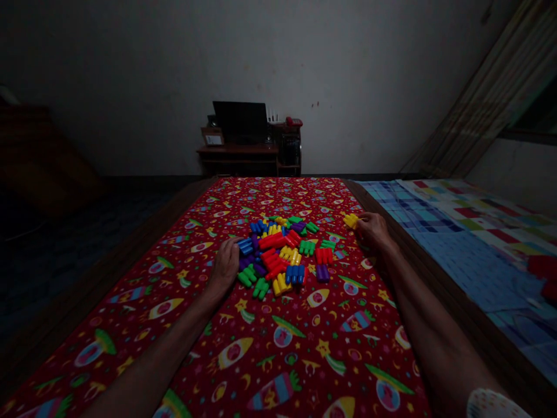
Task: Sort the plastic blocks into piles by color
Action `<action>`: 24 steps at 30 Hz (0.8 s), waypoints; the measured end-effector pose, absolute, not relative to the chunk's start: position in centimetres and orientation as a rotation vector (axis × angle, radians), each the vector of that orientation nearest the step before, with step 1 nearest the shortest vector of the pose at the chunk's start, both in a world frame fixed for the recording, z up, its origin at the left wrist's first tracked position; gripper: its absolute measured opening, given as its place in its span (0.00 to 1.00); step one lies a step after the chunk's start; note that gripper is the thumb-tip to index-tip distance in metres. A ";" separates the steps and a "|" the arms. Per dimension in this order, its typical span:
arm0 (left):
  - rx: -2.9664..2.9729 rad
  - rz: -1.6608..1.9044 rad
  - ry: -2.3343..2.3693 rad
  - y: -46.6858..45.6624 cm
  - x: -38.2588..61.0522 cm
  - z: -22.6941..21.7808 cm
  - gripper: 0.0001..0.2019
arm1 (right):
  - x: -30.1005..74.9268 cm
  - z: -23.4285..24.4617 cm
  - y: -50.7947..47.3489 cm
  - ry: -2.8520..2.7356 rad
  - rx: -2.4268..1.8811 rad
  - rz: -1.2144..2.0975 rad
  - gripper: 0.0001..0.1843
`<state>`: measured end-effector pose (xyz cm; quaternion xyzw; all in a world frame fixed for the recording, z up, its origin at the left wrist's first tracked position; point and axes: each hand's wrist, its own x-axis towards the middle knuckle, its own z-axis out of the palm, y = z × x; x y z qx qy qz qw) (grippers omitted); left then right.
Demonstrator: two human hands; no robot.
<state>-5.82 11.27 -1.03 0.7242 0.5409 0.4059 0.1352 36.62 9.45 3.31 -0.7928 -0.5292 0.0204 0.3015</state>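
While the right hand (373, 230) pinches a yellow block (350, 220) between thumb and bent fingers, out near the right edge of the cloth, the left hand (226, 262) lies half-curled at the left side of a heap of blocks (273, 261). Its fingers reach the end of a blue block (245, 247); whether they grip it cannot be told.

The heap spreads over a red cloth (183, 325) printed with rockets, stars, moons and small flying figures, which runs away from the person between brown borders. To the right lie a blue checked sheet (461, 261) and a patchwork of red, green and white squares (483, 215). Beyond the far end, a dark screen (241, 121) stands on a low wooden desk (237, 150) against a bare grey wall (152, 75); a striped curtain (474, 93) hangs slantwise at the right. The room is dim.

The blocks are glossy and ribbed, like short tubes joined side by side, in red, yellow, green, blue and purple. Many overlap at odd angles; the pinched yellow one sits well apart from the heap.
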 end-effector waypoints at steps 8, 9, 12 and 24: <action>2.111 1.135 1.563 10.9 -5.7 -0.7 0.21 | 31.1 6.4 9.2 -1.598 -1.869 -0.086 0.17; 2.110 1.134 1.567 10.9 -5.7 -0.6 0.21 | 29.5 6.9 9.0 -1.724 -1.772 -0.007 0.16; 2.100 1.130 1.577 10.8 -5.7 -0.7 0.22 | 25.0 7.1 7.9 -2.202 -1.458 0.310 0.12; 2.093 1.180 1.547 11.1 -5.7 -1.0 0.21 | 24.3 6.5 7.5 -2.516 -1.310 0.375 0.10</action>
